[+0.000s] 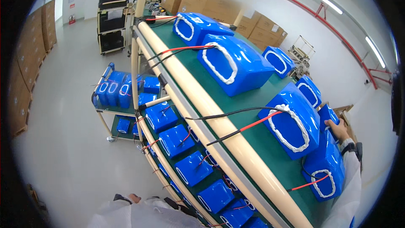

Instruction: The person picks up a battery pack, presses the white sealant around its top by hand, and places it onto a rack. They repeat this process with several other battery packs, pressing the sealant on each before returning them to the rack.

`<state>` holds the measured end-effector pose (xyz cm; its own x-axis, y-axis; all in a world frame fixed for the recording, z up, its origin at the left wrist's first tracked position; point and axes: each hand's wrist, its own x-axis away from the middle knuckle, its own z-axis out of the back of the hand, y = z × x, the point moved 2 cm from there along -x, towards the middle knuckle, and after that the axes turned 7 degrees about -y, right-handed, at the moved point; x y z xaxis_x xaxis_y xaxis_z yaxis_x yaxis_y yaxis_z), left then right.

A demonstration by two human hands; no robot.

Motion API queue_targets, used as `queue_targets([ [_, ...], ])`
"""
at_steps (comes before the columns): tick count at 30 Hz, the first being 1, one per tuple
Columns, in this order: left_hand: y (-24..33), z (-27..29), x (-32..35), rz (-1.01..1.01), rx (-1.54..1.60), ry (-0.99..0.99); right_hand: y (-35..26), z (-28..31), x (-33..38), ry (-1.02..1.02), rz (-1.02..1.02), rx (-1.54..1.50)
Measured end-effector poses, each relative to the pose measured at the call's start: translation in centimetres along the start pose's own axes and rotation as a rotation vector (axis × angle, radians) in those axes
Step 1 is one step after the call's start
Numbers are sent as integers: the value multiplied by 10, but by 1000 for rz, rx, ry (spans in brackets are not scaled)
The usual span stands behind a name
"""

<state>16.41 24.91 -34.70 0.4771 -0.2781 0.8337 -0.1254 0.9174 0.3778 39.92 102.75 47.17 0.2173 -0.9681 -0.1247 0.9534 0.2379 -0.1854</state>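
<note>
At the right end of the upper green shelf, my right hand (339, 129) closes round the end of a small blue battery pack (326, 115). My right forearm passes beside a larger blue battery pack (325, 160) with a white sealant ring and a red lead. Close by on its left sits another large blue battery pack (298, 120), its black and red leads hanging over the shelf's front rail. Low in the view, beside my body, my left hand (134, 198) shows only in part. Its fingers are hidden, and no object can be seen in it.
More blue packs, including a large one (234, 63), stand along the upper green shelf (185, 65). Lower tiers hold several packs behind a cream tube rail (228, 131). A cart (116, 110) with packs stands at left. Cardboard boxes (202, 0) are stacked behind.
</note>
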Motion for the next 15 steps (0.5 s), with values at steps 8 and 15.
queue_targets([
  [8, -9, 5, 54, 24, 182, 130, 56, 15, 39, -99, 418, -55],
  [15, -26, -34, 12, -11, 102, 120, 131, 35, 75, -73, 621, -22],
])
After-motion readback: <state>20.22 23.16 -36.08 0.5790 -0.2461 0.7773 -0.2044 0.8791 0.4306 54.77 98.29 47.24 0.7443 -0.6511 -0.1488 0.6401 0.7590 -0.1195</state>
